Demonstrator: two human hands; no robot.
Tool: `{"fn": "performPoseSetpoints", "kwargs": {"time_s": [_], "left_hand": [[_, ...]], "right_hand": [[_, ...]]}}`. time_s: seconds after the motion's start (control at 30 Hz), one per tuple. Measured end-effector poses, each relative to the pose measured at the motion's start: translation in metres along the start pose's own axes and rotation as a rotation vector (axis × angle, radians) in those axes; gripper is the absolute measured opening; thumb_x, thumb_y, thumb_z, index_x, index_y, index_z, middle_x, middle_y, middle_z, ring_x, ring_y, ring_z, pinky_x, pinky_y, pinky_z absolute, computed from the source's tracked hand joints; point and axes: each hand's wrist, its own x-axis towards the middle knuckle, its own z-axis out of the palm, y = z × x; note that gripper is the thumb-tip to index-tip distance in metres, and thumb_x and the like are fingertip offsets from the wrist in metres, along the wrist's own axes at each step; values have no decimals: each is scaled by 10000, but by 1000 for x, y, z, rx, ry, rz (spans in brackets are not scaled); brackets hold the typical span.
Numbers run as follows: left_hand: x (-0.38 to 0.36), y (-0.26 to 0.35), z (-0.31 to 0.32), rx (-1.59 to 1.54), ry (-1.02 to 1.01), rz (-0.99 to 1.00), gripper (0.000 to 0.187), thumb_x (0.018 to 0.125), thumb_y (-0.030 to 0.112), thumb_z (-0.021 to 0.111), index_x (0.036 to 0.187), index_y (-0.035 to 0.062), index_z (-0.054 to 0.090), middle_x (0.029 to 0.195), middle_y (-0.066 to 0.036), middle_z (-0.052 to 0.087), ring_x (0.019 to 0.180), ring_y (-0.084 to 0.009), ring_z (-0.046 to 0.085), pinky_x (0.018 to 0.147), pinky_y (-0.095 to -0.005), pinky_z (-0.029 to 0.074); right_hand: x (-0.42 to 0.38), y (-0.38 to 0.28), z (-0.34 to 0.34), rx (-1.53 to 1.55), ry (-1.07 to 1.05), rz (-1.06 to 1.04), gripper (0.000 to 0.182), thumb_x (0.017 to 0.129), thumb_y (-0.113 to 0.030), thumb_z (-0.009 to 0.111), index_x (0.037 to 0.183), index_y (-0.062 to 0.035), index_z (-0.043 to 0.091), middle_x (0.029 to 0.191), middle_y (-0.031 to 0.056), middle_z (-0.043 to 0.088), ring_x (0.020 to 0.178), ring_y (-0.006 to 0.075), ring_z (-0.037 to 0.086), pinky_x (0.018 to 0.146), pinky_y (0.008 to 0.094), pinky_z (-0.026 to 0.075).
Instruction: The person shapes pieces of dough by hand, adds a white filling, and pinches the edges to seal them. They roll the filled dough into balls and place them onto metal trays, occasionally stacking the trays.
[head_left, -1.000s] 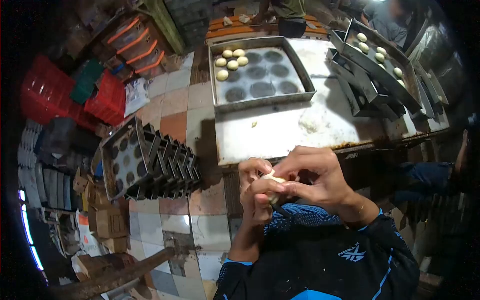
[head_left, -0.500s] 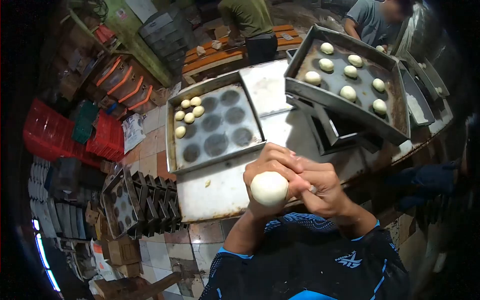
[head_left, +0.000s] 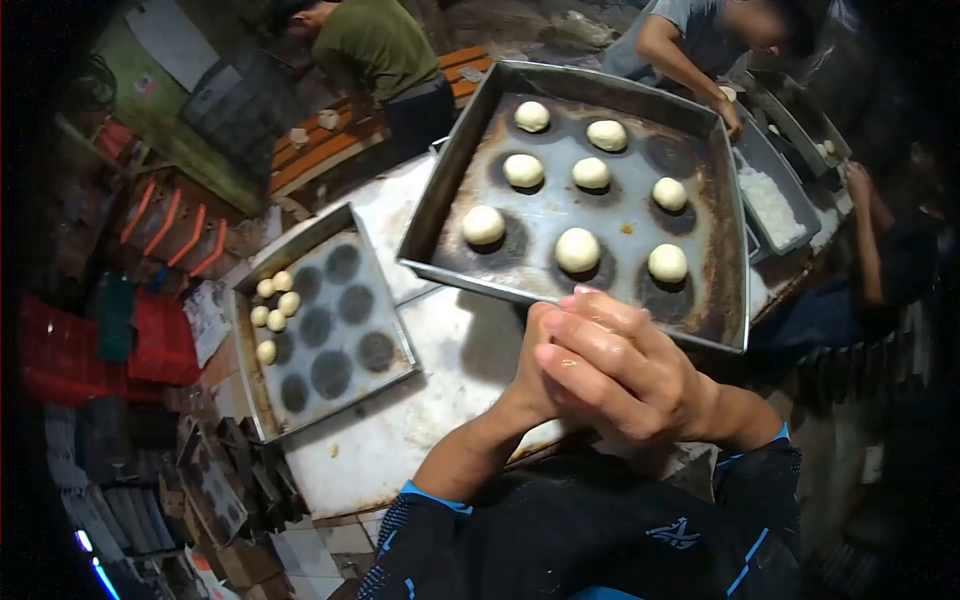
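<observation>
My left hand (head_left: 540, 365) and my right hand (head_left: 640, 375) are clasped in front of me, just below the near edge of a metal tray. The right fingers wrap over the left hand, whose own fingers are mostly hidden. The lump of dough seen in my left hand a moment ago is now out of sight between the palms. Several round dough balls (head_left: 577, 250) sit spaced apart on dark round marks in this raised tray (head_left: 575, 290). A second tray (head_left: 345, 410) on the left has smaller dough balls (head_left: 276, 320) grouped along its left side.
Both trays are at a white worktable (head_left: 450, 345). A grey bin (head_left: 775, 205) with white contents stands at the right, near a person in grey (head_left: 690, 45). Another person in green (head_left: 375, 50) bends over an orange slatted bench (head_left: 340, 150). Red crates (head_left: 165, 335) stand at the left.
My hands have closed together and the dough ball that bulged from my left fist is no longer visible. The view has turned right, bringing the raised tray in front of my hands.
</observation>
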Motion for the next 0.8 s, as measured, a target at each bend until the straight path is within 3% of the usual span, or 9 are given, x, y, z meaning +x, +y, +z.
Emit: {"fn": "performPoseSetpoints", "kwargs": {"time_s": [0.13,0.17,0.27,0.37,0.43,0.53,0.63,0.7,0.8], "left_hand": [[36,30,8,-360,-138,-164,147,735,80,736,812,-1,641,596,-106,560,558,-179,578,566,-348,477],[40,29,1,-213,-333,-257,478,756,93,836,1175,1,626,845,-17,548,653,-57,502,582,-243,437],[44,40,-15,-465,-213,-320,752,765,32,871,1431,15,522,938,8,511,644,2,460,567,-157,396],[39,39,-34,-358,-185,-242,734,765,34,869,1418,23,534,942,-4,521,651,2,461,581,-156,398],[25,45,-46,-402,-100,-250,654,729,13,878,1320,9,597,940,-14,559,682,-24,481,604,-175,413],[1,55,-76,-351,96,-129,502,749,35,868,1207,40,661,833,-8,541,642,-43,470,570,-195,408],[-39,56,-103,-351,281,-91,436,737,35,873,1122,43,668,883,-34,591,682,-67,501,584,-207,422],[-75,50,-122,-355,349,-113,391,758,9,837,1104,39,657,902,-24,577,730,-68,501,639,-213,428],[-139,29,-143,-362,528,-310,351,799,-8,790,1112,24,634,881,18,523,771,-43,472,688,-187,410]], "right_hand": [[-13,48,-33,316,-21,220,268,921,-96,631,1152,37,602,1100,215,628,999,335,648,866,418,536],[-15,62,-43,374,-7,358,222,953,-113,599,1109,44,617,1022,180,645,948,310,655,858,391,529],[-24,136,-50,336,118,727,243,1025,-208,521,1113,-4,619,997,122,642,922,171,623,841,316,491],[-40,256,-41,-7,118,794,298,1008,-236,567,1156,15,630,1050,166,676,988,251,652,874,342,501],[-83,328,-21,-160,-250,734,419,1006,-259,561,1313,26,549,1245,258,613,1175,376,598,1008,397,460],[-102,334,-5,-52,-686,703,694,1010,-336,557,1517,35,263,1549,294,293,1484,390,254,1224,416,205],[-83,327,-18,-74,-669,811,602,1025,-319,535,1505,-5,352,1569,270,297,1479,369,285,1225,417,198],[-68,307,-25,-344,-278,574,538,1012,-286,553,1458,-8,436,1530,267,382,1448,386,346,1197,449,253],[7,191,-36,-191,-3,542,376,934,-100,620,1294,8,591,1348,211,581,1256,363,566,1021,415,458]]}}
